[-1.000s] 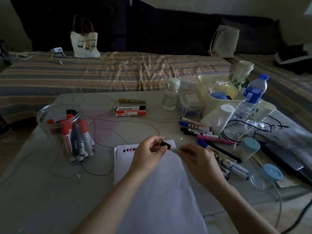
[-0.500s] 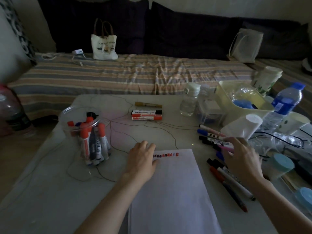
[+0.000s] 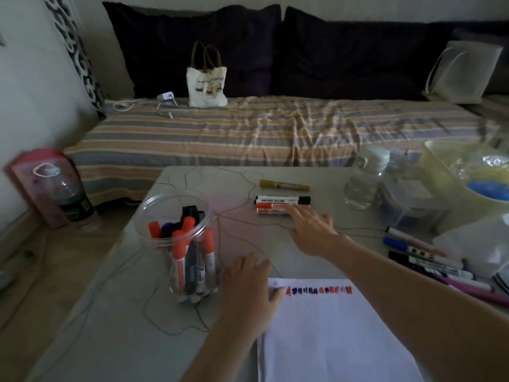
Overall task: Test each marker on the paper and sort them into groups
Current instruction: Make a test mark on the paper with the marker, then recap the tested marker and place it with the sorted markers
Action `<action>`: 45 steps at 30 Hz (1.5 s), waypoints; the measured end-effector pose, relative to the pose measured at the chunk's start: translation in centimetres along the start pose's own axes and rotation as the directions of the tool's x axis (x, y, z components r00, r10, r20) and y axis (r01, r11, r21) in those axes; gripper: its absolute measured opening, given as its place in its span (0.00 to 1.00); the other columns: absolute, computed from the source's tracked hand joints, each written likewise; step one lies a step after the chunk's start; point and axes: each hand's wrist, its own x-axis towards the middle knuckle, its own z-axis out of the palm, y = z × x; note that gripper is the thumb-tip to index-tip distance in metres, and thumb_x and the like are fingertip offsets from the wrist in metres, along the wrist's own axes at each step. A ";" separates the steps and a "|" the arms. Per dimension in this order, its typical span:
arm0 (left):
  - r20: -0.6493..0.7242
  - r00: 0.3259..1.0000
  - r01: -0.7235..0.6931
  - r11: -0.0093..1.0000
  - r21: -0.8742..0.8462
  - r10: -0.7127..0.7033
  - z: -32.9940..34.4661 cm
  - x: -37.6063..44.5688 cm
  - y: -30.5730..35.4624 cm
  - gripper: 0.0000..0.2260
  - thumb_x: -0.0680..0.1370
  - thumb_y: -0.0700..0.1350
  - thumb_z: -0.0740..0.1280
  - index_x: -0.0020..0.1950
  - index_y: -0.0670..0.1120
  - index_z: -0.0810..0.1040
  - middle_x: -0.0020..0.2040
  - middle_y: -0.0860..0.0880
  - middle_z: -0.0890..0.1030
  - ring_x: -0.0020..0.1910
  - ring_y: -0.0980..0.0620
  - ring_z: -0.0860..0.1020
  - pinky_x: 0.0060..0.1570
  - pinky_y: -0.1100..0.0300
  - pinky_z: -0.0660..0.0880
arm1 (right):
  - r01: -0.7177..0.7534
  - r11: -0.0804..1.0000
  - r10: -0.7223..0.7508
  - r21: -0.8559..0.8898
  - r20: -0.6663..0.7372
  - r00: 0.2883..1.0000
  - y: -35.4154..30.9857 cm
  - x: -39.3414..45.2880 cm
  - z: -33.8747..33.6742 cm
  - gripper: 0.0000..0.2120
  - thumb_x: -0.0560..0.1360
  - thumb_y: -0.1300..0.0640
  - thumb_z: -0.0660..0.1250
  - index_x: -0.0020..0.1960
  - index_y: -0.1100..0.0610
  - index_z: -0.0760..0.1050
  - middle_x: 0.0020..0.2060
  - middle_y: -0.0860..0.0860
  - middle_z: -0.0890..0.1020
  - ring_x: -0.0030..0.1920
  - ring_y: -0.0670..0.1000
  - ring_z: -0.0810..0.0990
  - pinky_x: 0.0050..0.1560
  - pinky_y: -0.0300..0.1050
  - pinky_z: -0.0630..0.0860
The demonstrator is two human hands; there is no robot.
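A white paper (image 3: 330, 326) lies at the near edge of the table (image 3: 110, 326), with a row of red, blue and black test marks along its top. My left hand (image 3: 248, 293) rests flat on the paper's top-left corner. My right hand (image 3: 308, 224) reaches forward, palm down and fingers spread, with its fingertips on the right ends of a small group of black and red markers (image 3: 275, 205). A yellow marker (image 3: 283, 184) lies just behind that group. A clear jar (image 3: 176, 210) at the left holds several red, blue and black markers. More markers (image 3: 427, 260) lie at the right.
A thin cord (image 3: 220, 224) loops over the table between the jar and the paper. A small water bottle (image 3: 363, 183), a clear box (image 3: 407, 205) and a pale tub (image 3: 440, 161) crowd the back right. A dark bottle (image 3: 68, 194) stands on the floor at the left.
My hands held a marker together over the paper. My right hand then went to the markers at the right and has now swung left to the middle group. My left hand settled on the paper.
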 end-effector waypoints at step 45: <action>0.535 0.843 0.477 -0.378 -0.794 -0.061 -4.0 -1.6 12.6 0.10 0.81 0.42 0.62 0.53 0.39 0.81 0.49 0.44 0.85 0.50 0.51 0.84 0.47 0.61 0.79 | -0.282 0.580 0.353 0.764 0.077 0.933 1.5 -22.6 -4.5 0.15 0.78 0.43 0.62 0.43 0.51 0.82 0.28 0.48 0.78 0.25 0.43 0.72 0.31 0.38 0.73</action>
